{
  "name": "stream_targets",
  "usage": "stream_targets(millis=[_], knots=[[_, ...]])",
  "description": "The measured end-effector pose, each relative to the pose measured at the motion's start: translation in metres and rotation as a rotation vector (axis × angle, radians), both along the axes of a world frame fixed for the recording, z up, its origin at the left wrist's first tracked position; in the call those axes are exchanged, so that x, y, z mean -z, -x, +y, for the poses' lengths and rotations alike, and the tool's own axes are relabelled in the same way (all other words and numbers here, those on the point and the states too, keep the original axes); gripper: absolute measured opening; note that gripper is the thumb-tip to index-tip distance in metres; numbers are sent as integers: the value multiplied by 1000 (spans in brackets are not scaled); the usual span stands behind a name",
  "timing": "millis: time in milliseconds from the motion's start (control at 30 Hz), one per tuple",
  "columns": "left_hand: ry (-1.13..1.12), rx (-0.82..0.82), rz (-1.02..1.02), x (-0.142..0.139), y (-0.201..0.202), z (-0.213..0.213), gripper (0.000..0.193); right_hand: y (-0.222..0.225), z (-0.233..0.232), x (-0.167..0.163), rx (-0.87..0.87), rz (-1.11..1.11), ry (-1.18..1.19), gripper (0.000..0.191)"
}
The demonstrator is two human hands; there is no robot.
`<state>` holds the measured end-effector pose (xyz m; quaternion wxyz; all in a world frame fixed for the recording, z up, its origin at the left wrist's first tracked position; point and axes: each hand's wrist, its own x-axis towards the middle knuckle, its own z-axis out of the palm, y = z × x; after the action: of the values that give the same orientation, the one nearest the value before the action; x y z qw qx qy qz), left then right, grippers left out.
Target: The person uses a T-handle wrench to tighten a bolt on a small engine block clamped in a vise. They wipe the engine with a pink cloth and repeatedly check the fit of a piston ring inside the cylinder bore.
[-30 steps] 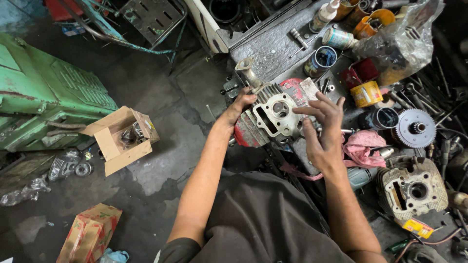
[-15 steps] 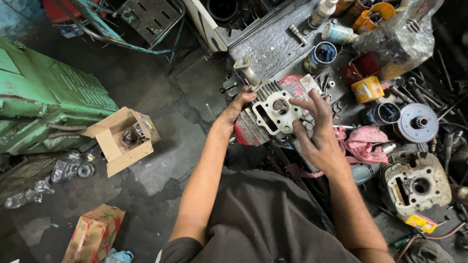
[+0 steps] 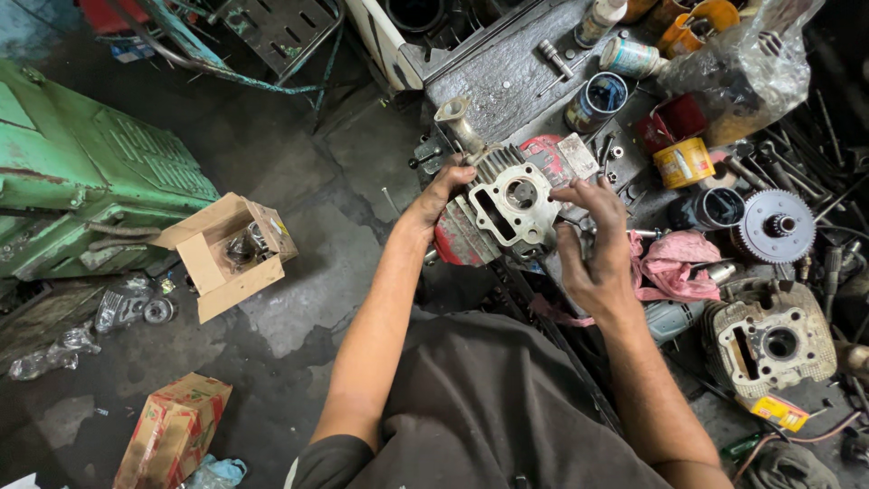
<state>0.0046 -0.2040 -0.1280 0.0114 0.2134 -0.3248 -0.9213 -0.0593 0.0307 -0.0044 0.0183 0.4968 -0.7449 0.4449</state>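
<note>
A finned grey metal engine cylinder head is held up in front of me, its flat face with a round bore turned toward the camera. My left hand grips its left side, fingers curled over the fins. My right hand is at its right edge, fingers bent and touching the casting's rim. A red part shows beneath the cylinder head.
A second cylinder head lies at right, near a toothed gear, a pink rag, and several tins such as a yellow one. An open cardboard box and green machine stand left; a red carton lies below.
The cylinder head has been lifted a little and turned slightly. My right hand slid from covering its face to its right edge. The left hand kept its grip.
</note>
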Motion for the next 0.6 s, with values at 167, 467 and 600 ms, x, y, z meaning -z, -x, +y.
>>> stream_targets(millis=[167,467,600], knots=[[1,-39,-30,2,1,0,85,1,-4,-7,-45,180,-389,69],[54,-25,-1,9,1,-1,98,2,-5,-25,-67,105,-473,58],[97,-25,-67,13,3,-2,100,0,-11,-25,-28,11,-369,54]])
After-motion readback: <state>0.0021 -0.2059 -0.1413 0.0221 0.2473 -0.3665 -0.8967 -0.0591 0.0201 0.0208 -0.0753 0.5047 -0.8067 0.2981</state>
